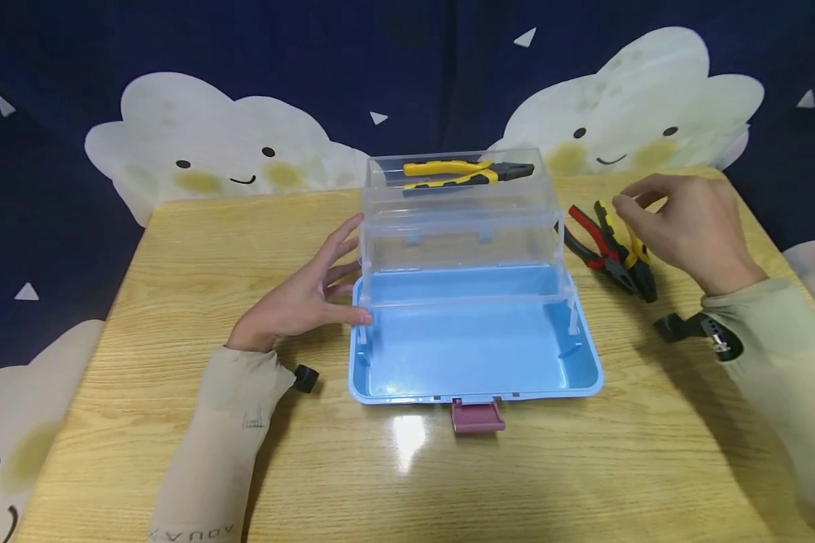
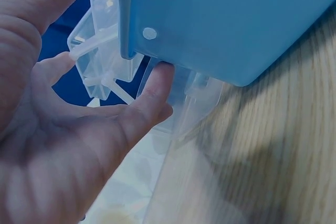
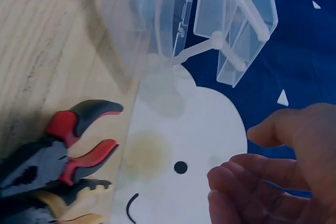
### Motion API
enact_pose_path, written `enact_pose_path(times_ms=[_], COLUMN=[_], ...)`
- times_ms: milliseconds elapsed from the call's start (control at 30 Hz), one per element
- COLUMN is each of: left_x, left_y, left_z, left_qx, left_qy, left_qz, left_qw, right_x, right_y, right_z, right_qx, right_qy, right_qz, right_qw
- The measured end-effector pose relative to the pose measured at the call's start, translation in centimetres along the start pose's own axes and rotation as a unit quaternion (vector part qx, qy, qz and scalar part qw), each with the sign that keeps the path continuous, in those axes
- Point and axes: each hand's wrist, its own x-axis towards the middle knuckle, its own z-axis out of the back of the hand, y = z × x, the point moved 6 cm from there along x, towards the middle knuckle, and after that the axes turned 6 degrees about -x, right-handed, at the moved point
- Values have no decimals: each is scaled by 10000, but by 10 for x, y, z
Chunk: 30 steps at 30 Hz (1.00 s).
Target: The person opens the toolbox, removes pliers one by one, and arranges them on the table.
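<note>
A light blue toolbox point(image 1: 462, 347) stands with its clear tiered trays point(image 1: 462, 245) raised. Combination pliers point(image 1: 475, 172) with yellow and black handles lie in the top tray. My left hand point(image 1: 299, 298) rests against the box's left side, thumb on the rim; in the left wrist view, fingertips point(image 2: 160, 80) touch the blue wall's lower edge near a corner. Pliers with red and black handles point(image 1: 587, 230) lie on the table beside yellow and black pliers point(image 1: 641, 271). Above these hovers my right hand point(image 1: 693, 226), loosely curled; the right wrist view shows nothing in its fingers point(image 3: 257, 182).
A maroon latch point(image 1: 477, 417) hangs from the box's front edge. The wooden table point(image 1: 197, 264) ends at the back against a dark blue cloth point(image 1: 414, 68) with printed clouds. Dark straps sit at both wrists.
</note>
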Motion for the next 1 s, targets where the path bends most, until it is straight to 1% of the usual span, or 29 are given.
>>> enact_pose_path(times_ms=[100, 233, 367, 533, 700, 833, 1000], left_x=[0, 0, 0, 0, 0, 1, 1], left_y=[0, 0, 1, 0, 1, 2, 1], left_z=[0, 0, 0, -1, -1, -1, -1], left_qx=[-4, -31, -88, -160, -160, -176, -198], left_qy=[-12, -1, 25, 61, 82, 94, 97], left_qz=[12, 15, 28, 42, 33, 35, 44], left_qw=[10000, 10000, 10000, 9998, 9998, 9998, 9997], right_x=[2, 4, 7, 11, 18, 23, 31], right_y=[12, 28, 39, 52, 70, 85, 105], right_z=[6, 12, 14, 15, 15, 17, 18], right_qx=[-111, -253, -257, -260, -408, -500, -569], right_qy=[-306, -640, -693, -513, -281, -187, 59], right_qz=[380, 882, 1126, 1279, 1429, 1634, 1902], right_qw=[9988, 9937, 9909, 9901, 9885, 9851, 9801])
